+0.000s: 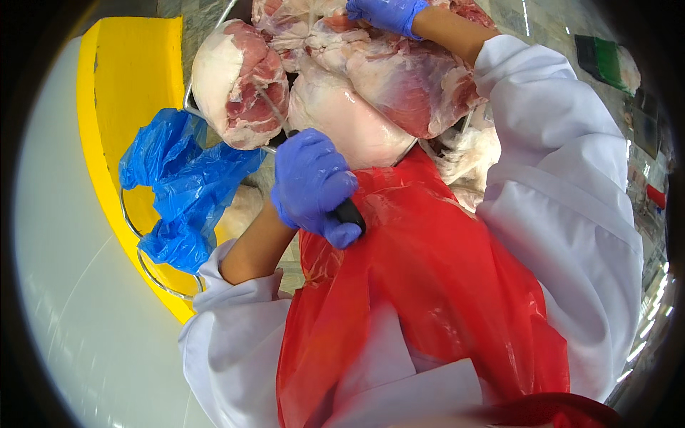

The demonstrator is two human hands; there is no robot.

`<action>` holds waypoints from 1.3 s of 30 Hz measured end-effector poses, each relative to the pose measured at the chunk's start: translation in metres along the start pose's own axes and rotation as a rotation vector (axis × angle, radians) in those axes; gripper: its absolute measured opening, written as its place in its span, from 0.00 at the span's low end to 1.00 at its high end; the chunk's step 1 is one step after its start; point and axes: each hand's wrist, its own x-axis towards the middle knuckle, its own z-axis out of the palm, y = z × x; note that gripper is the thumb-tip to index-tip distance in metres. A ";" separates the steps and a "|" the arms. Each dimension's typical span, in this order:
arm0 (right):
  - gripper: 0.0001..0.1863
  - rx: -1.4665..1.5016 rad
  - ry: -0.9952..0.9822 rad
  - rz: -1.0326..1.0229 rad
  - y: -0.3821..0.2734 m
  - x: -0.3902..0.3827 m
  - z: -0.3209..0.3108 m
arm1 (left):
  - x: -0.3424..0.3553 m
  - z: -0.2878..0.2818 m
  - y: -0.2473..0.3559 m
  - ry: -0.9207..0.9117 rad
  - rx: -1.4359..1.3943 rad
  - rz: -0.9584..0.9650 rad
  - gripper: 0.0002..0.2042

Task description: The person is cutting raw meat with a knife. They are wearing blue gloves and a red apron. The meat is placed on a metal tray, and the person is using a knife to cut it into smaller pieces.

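- The left hand (310, 182), in a blue-violet glove, is closed around a slim tool with a black handle (349, 214); the fist covers most of the grip, and the tool's working end is hard to make out.
- The right hand (389, 13), gloved alike, lies against the meat at the upper edge, partly cut off; I cannot tell whether it grips anything.
- A rounded, fat-capped chunk of raw red meat (239, 85) sits just beyond the left hand, beside larger pale-pink cuts of meat (407, 78) that run out of view at the top.
- Crumpled, translucent blue plastic (193, 182) partly hides a bent metal rail (160, 287) by the yellow panel (135, 78).
- A glossy red plastic apron (435, 264) overlaps the scene below the cuts.
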 end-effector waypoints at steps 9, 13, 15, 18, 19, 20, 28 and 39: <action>0.22 0.069 0.067 0.012 0.008 0.008 -0.007 | 0.028 0.023 0.003 0.005 -0.122 0.088 0.26; 0.23 0.107 -0.067 0.181 0.007 0.009 -0.014 | 0.053 0.042 0.000 -0.071 -0.282 0.184 0.24; 0.25 0.135 0.012 0.257 0.008 0.009 -0.016 | 0.066 0.052 -0.004 -0.082 -0.288 0.216 0.24; 0.24 0.089 0.068 0.172 0.009 0.008 -0.019 | 0.082 0.063 -0.012 -0.154 -0.329 0.207 0.23; 0.23 0.090 0.037 0.210 0.008 0.007 -0.020 | 0.087 0.066 -0.015 -0.175 -0.332 0.191 0.22; 0.22 0.095 0.005 0.246 0.006 0.005 -0.021 | 0.090 0.070 -0.019 -0.224 -0.310 0.185 0.22; 0.18 0.122 -0.046 0.229 0.009 0.005 -0.022 | 0.096 0.078 -0.039 -0.265 -0.305 0.070 0.17; 0.22 0.132 -0.190 0.319 0.005 -0.006 -0.040 | 0.127 0.158 -0.036 -0.695 -0.041 -0.170 0.23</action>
